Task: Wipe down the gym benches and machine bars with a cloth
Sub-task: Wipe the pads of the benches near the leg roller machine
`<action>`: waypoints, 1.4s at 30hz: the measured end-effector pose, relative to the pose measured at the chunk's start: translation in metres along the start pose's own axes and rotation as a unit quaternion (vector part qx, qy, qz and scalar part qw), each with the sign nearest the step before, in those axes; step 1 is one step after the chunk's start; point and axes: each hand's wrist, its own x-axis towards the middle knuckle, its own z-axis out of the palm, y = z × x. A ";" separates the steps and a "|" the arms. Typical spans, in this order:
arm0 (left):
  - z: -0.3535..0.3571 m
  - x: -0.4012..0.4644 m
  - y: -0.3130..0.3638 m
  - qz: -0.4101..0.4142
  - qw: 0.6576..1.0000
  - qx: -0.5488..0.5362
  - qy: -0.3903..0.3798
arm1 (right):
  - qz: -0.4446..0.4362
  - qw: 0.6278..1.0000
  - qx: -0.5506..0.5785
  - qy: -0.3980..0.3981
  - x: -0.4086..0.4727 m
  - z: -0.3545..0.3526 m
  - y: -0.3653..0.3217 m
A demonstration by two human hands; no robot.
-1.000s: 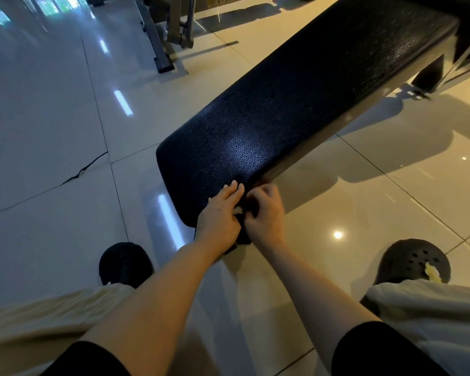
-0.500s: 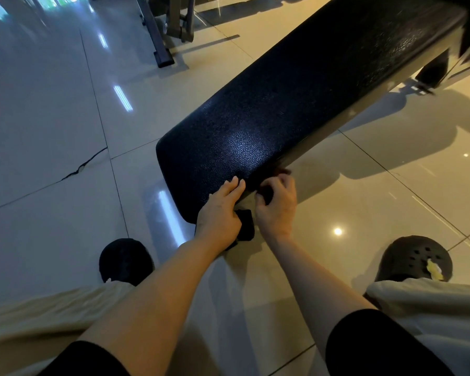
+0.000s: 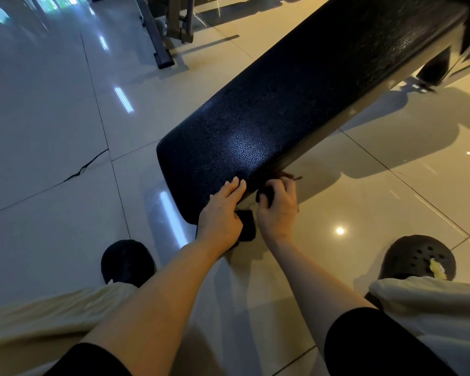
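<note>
A long black padded gym bench (image 3: 296,104) runs from the upper right down to its rounded near end in front of me. My left hand (image 3: 223,213) lies flat on that near end, fingers stretched onto the pad, and a dark cloth (image 3: 246,225) shows beside and under its palm. My right hand (image 3: 278,207) is curled at the bench's lower right edge, its fingers closed on a dark bit of the cloth. How much cloth lies under the hands is hidden.
Glossy tiled floor (image 3: 52,131) spreads all around, with a crack at the left. A metal machine frame (image 3: 160,36) stands at the back. My two dark shoes (image 3: 126,263) (image 3: 418,257) flank the bench end. The bench's leg (image 3: 434,67) is at the far right.
My right hand has slid a little to the right along the bench's lower edge, away from the left hand, uncovering the dark cloth between them. The left hand has stayed on the pad end.
</note>
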 end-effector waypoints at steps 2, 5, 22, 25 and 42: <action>0.000 0.000 0.001 0.000 1.000 0.002 0.002 | -0.030 0.998 0.009 -0.057 -0.010 0.002 0.004; 0.000 -0.001 0.001 0.002 1.000 -0.005 0.004 | -0.053 0.998 -0.002 -0.029 -0.010 -0.007 0.006; 0.004 0.000 -0.001 0.002 1.000 -0.004 0.022 | -0.251 0.962 -0.109 -0.013 -0.013 -0.003 -0.007; 0.004 0.000 0.000 0.005 1.000 0.005 0.021 | -0.230 0.960 -0.145 -0.072 -0.001 -0.003 0.009; 0.015 -0.007 0.009 -0.001 0.997 -0.002 0.082 | -0.119 0.984 -0.128 0.031 0.021 -0.022 0.002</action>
